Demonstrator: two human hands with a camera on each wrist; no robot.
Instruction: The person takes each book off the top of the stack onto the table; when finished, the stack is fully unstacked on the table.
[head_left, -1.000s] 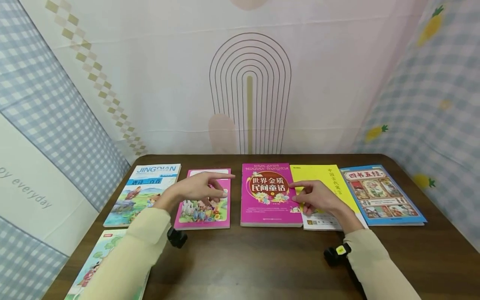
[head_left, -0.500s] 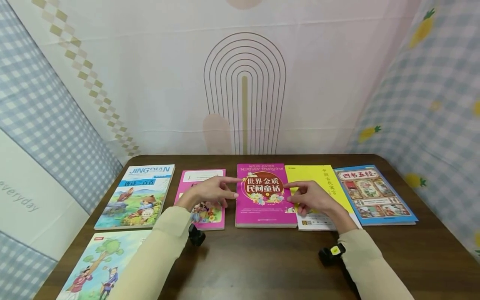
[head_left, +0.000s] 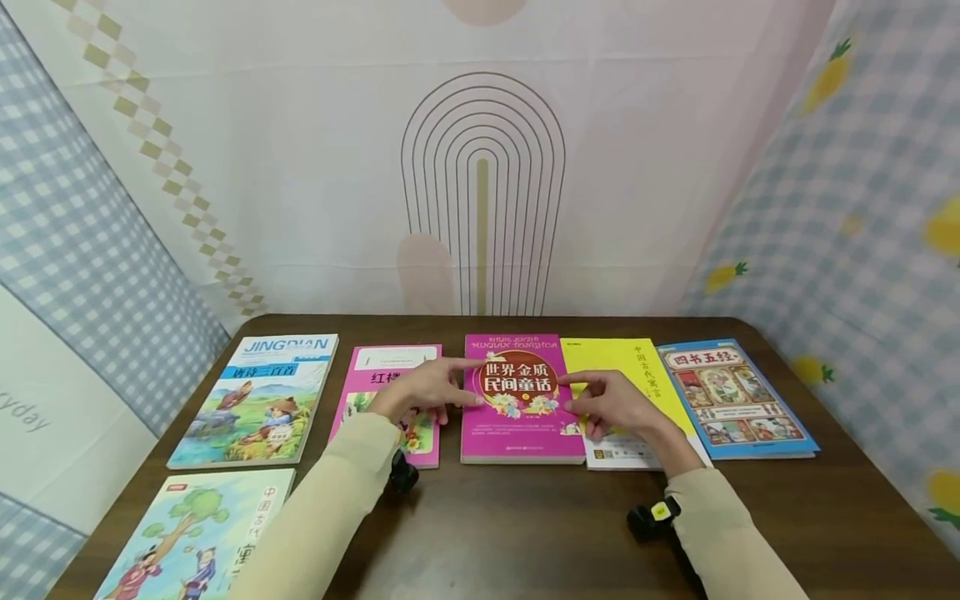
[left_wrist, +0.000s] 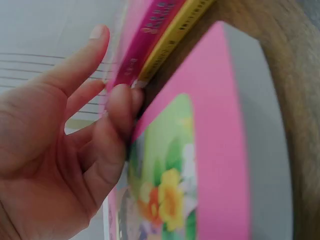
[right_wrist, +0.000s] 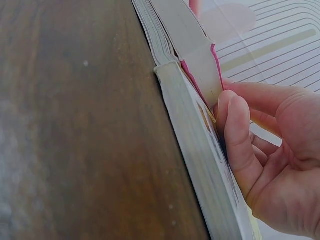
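A magenta book (head_left: 517,437) lies face up at the middle of the table, overlapping the left part of a yellow-covered book (head_left: 645,367). At its left edge, the fingertips of my left hand (head_left: 423,387) touch it, forefinger and thumb stretched apart. My right hand (head_left: 618,404) has forefinger and thumb at the opposite edge, above the yellow cover. In the left wrist view, the magenta spine (left_wrist: 137,42) shows with a yellow spine (left_wrist: 170,42) below it. The left hand's other fingers hang over a pink book (head_left: 423,454), partly hiding its cover.
A blue book (head_left: 742,404) lies at the right. On the left are a landscape-covered book (head_left: 255,408) and, nearer, a pale green one (head_left: 187,517), partly hidden by the left sleeve. The dark wooden table (head_left: 510,533) backs onto a patterned cloth (head_left: 330,183).
My left hand has moved right, from above the pink book to the magenta book's left edge. The right hand stays at its right edge. The whole view has shifted slightly.
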